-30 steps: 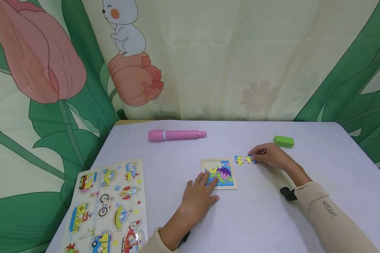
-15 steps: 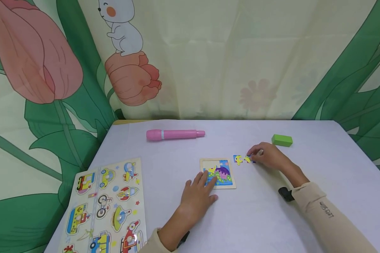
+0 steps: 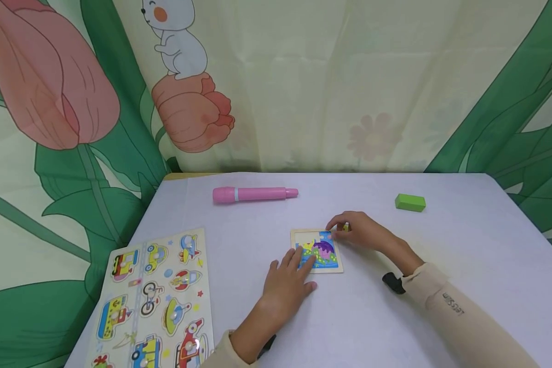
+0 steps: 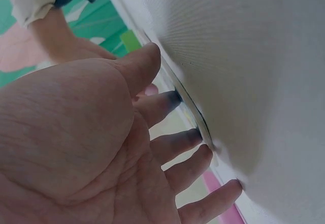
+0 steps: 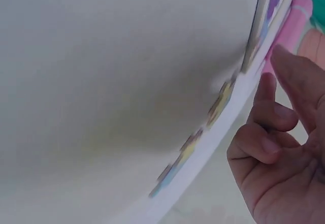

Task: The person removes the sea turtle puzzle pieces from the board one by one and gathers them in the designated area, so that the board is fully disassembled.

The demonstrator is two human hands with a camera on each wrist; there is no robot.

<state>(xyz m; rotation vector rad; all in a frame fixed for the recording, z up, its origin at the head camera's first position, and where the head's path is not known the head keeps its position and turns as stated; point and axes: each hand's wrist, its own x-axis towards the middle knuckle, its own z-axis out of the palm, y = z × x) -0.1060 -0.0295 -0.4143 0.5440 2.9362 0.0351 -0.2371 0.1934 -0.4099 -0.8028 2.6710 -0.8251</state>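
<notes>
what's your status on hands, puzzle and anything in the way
Left hand spread, fingertips on puzzle. Right hand at its upper right corner, grip unclear. Puzzle unfilled at upper left. Two loose pieces beside it; nothing visibly blocking.

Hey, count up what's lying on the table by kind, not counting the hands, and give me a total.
Square wooden-framed picture puzzle: 1
Loose yellow-and-blue puzzle pieces: 2
Large white vehicle-picture board: 1
Pink cylindrical stick: 1
Green rectangular block: 1
Total: 6

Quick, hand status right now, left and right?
Left hand: open, fingers resting on the small puzzle tray.
Right hand: fingers bent by the tray's far right corner; whether it's gripping anything can't be told.
</notes>
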